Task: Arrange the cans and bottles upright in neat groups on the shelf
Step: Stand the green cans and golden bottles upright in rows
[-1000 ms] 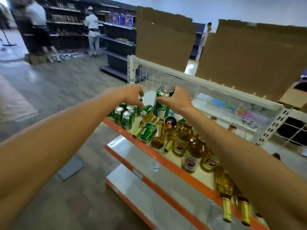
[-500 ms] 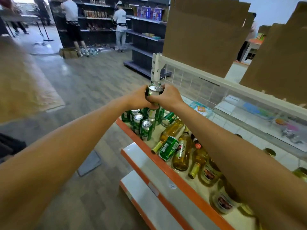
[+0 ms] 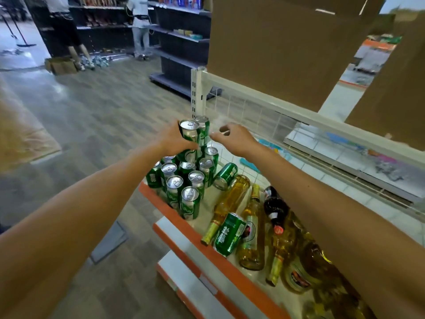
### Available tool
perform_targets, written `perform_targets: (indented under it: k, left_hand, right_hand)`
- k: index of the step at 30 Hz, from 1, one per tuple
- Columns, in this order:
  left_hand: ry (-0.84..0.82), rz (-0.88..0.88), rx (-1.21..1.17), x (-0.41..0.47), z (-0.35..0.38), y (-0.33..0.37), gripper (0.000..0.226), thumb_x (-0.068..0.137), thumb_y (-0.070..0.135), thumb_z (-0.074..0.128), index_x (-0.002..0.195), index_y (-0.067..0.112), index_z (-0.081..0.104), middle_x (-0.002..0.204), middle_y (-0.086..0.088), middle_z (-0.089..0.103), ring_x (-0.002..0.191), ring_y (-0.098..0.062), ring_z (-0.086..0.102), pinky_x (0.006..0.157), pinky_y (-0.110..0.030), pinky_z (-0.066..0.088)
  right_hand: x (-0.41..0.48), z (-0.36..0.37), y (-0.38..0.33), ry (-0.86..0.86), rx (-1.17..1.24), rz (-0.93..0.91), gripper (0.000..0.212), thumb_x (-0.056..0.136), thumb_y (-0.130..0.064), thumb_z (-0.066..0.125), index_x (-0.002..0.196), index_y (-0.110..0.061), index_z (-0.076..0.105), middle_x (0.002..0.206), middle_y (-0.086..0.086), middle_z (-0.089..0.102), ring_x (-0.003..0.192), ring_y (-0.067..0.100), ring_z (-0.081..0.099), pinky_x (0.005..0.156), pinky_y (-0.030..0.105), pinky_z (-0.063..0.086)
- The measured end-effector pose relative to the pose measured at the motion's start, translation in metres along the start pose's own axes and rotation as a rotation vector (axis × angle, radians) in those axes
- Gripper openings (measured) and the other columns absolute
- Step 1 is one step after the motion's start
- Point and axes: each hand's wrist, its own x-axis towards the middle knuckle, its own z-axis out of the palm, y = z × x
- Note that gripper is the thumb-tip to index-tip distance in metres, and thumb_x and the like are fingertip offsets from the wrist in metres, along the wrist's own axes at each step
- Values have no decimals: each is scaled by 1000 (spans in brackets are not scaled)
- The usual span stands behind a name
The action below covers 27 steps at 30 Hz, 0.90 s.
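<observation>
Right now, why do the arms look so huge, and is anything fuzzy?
Head view: the wide lens swells the forearms at the edges; the right hand looks smeared by motion; the green can in the left hand shines with glare.

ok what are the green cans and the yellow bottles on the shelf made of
The green cans: likely aluminium, glossy printed sides, bare silvery pull-tab tops. The yellow bottles: seemingly clear glass, shiny highlights, amber liquid showing through, gold foil necks; plastic can't be ruled out.
</observation>
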Motion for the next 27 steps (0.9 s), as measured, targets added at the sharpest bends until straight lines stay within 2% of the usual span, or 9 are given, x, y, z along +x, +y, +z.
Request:
perform_targets:
  k: [2, 5, 9, 13, 15, 17, 21, 25, 27]
  left_hand:
    - [-8, -19, 2, 20, 1, -14, 29, 73, 21, 83, 85, 25, 58, 82, 5, 66, 69, -2, 54, 59, -19, 40]
    - [-8, -59, 2, 43, 0, -33, 27, 68, 25, 85, 83, 27, 63, 74, 11, 64, 66, -2, 56, 55, -20, 39]
    - [-38, -80, -34, 73, 8, -55, 29, 63, 30, 87, 83, 27, 66, 77, 7, 69, 74, -11, 65, 65, -27, 52]
    - [-67, -69, -53, 98, 24, -68, 41, 53, 43, 84, 87, 26, 70, 76, 9, 72, 74, -11, 69, 68, -34, 58]
    - [-56, -67, -58, 107, 33, -73, 43, 53, 46, 83, 88, 26, 68, 78, 9, 71, 75, -11, 68, 66, -32, 57]
    - [-57, -60, -61, 107, 38, -72, 38, 62, 39, 85, 90, 25, 64, 83, 6, 69, 77, -12, 66, 64, -29, 52]
    - [-69, -74, -63, 112, 51, -82, 46, 74, 32, 84, 100, 23, 48, 92, 6, 58, 86, -15, 55, 78, -32, 47]
    - [-97, -40, -37, 121, 52, -86, 48, 70, 37, 86, 103, 22, 56, 97, 4, 64, 91, -16, 62, 77, -33, 50]
    - [-109, -51, -50, 121, 52, -86, 57, 69, 37, 87, 111, 20, 53, 101, 4, 60, 93, -16, 58, 79, -33, 49]
  right_hand:
    - [12, 4, 13, 6, -23, 48, 65, 91, -52, 61, 137, -7, 52, 134, 10, 57, 117, 25, 56, 93, 34, 46]
    - [25, 9, 24, 4, -42, 119, 67, 91, -55, 59, 137, -7, 51, 137, 10, 55, 120, 26, 54, 98, 38, 45]
    - [38, 18, 33, 28, -41, 201, 66, 92, -54, 58, 139, -8, 49, 138, 10, 54, 120, 25, 54, 101, 41, 46]
    - [41, 32, 38, 47, -52, 256, 65, 93, -53, 57, 139, -10, 49, 137, 9, 55, 120, 25, 55, 96, 35, 45]
    - [42, 37, 41, 52, -66, 275, 65, 93, -53, 57, 140, -9, 49, 138, 9, 54, 122, 25, 54, 97, 34, 43]
    - [42, 41, 45, 65, -86, 291, 64, 93, -53, 56, 140, -9, 49, 139, 10, 54, 123, 25, 53, 98, 35, 43]
    - [42, 45, 54, 75, -97, 338, 63, 94, -51, 56, 140, -8, 49, 139, 11, 54, 122, 25, 54, 98, 35, 44]
    - [38, 50, 63, 89, -116, 376, 62, 94, -52, 55, 138, -10, 51, 139, 9, 55, 122, 25, 54, 96, 33, 42]
    - [36, 53, 66, 91, -104, 393, 62, 93, -53, 56, 138, -11, 51, 139, 8, 54, 123, 26, 53, 97, 33, 43]
